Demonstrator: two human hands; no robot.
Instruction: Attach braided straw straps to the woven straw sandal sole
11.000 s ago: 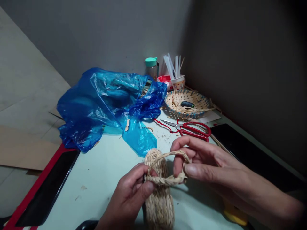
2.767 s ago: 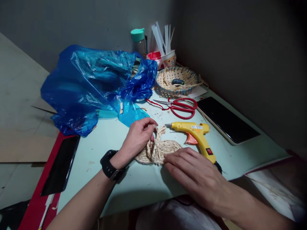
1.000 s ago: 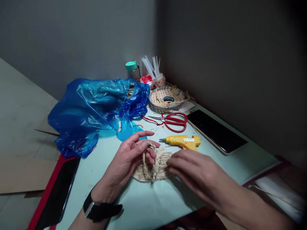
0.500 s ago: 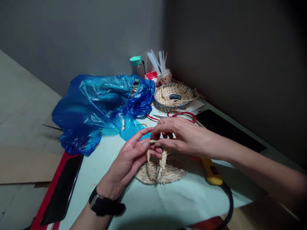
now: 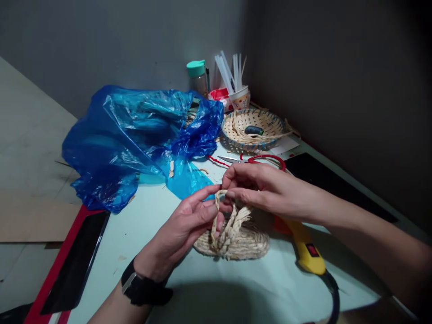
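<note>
A pale braided straw cord (image 5: pixel 214 228) rises in a loop from a flat, oval woven straw base (image 5: pixel 254 243) on the table. My left hand (image 5: pixel 194 220) is closed on the left side of the loop, thumb pressed against it. From above, my right hand (image 5: pixel 261 186) pinches the top of the same cord, its thumb and fingers bent together. Frayed straw ends (image 5: pixel 245 215) stick out below my right hand. Part of the base is hidden behind the cord and my fingers.
A yellow glue gun (image 5: pixel 305 252) with a dark cable lies right of the base. Red-handled scissors (image 5: pixel 266 159) rest behind my right hand. Further back are a woven basket (image 5: pixel 232 130) with a thread spool (image 5: pixel 254 130), a cup of glue sticks (image 5: pixel 240 98), a bottle (image 5: pixel 197 76) and a blue plastic bag (image 5: pixel 135 130).
The loop's top now shows more openly, and the frayed ends have come into sight below my right hand. Both hands still hold the cord. The view has shifted slightly.
</note>
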